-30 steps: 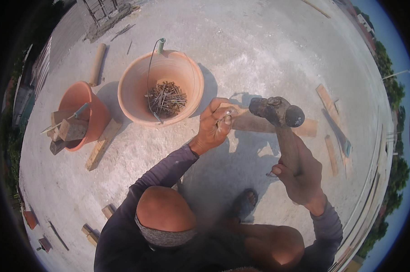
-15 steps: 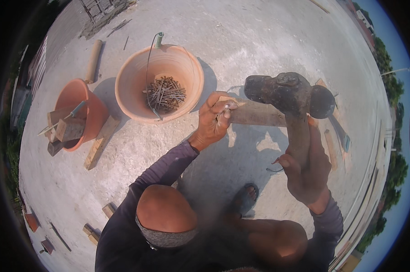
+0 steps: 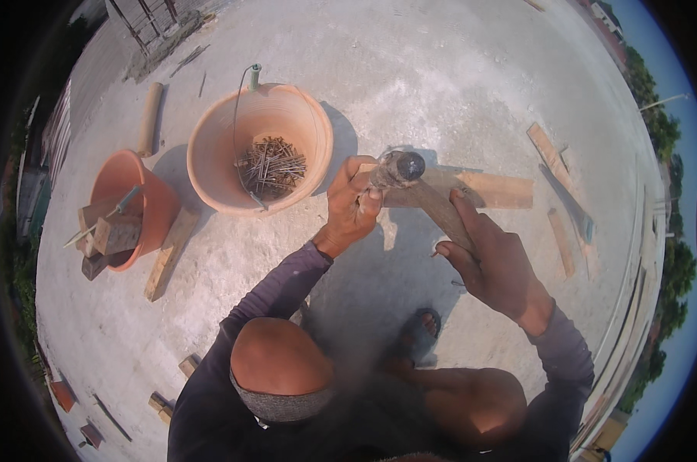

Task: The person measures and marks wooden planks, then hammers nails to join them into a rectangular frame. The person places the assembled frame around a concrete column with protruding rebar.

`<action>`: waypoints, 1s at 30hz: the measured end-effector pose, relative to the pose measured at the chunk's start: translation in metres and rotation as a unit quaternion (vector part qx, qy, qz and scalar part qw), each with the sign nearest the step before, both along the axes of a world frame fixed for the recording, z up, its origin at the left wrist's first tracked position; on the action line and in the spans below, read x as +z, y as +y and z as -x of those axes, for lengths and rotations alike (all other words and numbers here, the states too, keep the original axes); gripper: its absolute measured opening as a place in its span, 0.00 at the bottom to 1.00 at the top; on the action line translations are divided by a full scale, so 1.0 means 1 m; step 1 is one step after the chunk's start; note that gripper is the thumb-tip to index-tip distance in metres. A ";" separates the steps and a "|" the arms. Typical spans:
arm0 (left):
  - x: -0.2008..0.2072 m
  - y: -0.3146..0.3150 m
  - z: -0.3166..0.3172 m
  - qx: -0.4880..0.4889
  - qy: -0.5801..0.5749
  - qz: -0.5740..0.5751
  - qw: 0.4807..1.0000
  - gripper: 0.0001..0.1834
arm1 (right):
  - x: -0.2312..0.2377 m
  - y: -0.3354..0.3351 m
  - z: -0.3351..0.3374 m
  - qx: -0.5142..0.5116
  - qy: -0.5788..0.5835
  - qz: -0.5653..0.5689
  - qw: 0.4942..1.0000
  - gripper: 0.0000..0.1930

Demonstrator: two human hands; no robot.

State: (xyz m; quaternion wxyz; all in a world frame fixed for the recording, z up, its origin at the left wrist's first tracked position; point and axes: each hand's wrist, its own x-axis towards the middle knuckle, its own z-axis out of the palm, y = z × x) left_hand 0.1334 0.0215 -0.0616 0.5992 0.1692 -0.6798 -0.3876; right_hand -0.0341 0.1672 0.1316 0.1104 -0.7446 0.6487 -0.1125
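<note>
My left hand [image 3: 351, 206] is closed at the left end of a short wooden plank [image 3: 498, 190], its thumb and fingers pressed together there. Whether a nail is pinched in them cannot be made out. My right hand [image 3: 506, 268] wraps round the wooden handle of a hammer [image 3: 395, 169]. The dark hammer head is down at the plank's left end, right by my left fingertips, and covers that spot. A small thin reddish bit shows at my right thumb tip. Just left of my left hand stands a large orange bucket [image 3: 200, 158] with many loose nails [image 3: 273, 168] inside.
A smaller orange bucket [image 3: 157, 202] with wood offcuts and a screwdriver-like tool [image 3: 123, 203] stands at left, a wood block [image 3: 171, 254] beside it. A cardboard-coloured tube [image 3: 150, 119] lies behind. At right lie wood strips [image 3: 550, 154] and a saw-like blade [image 3: 568, 204] on concrete.
The hammer has swung down and left, from raised over the plank's right part to its left end. My right hand moved slightly left with it; my left hand keeps its place on the plank.
</note>
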 end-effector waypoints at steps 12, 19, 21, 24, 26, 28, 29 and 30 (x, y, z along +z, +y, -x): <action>-0.009 0.002 0.004 0.016 0.011 -0.015 1.000 0.12 | -0.001 0.006 -0.001 -0.084 -0.090 -0.044 0.991 0.38; -0.008 0.000 0.001 0.029 -0.017 0.033 0.999 0.23 | 0.002 0.007 -0.008 -0.121 -0.119 -0.051 0.984 0.37; -0.008 0.003 0.001 0.034 -0.026 -0.007 0.999 0.27 | 0.005 0.010 -0.009 -0.123 -0.114 -0.041 0.985 0.37; -0.008 0.003 0.002 0.040 -0.034 -0.028 0.998 0.30 | 0.007 0.015 -0.008 -0.129 -0.135 0.002 0.982 0.38; -0.010 0.003 0.002 0.039 -0.037 -0.015 0.998 0.30 | 0.003 0.016 -0.008 -0.082 -0.167 0.097 0.978 0.38; -0.013 0.000 0.001 0.030 -0.038 -0.001 0.999 0.28 | -0.003 0.014 -0.008 -0.080 -0.127 0.069 0.986 0.38; -0.014 -0.001 0.000 0.033 -0.051 -0.002 0.998 0.28 | -0.007 0.012 -0.008 -0.052 -0.097 0.057 0.992 0.38; -0.015 -0.001 0.000 0.032 -0.060 -0.007 0.998 0.28 | -0.010 0.011 -0.007 -0.027 0.007 0.008 1.000 0.38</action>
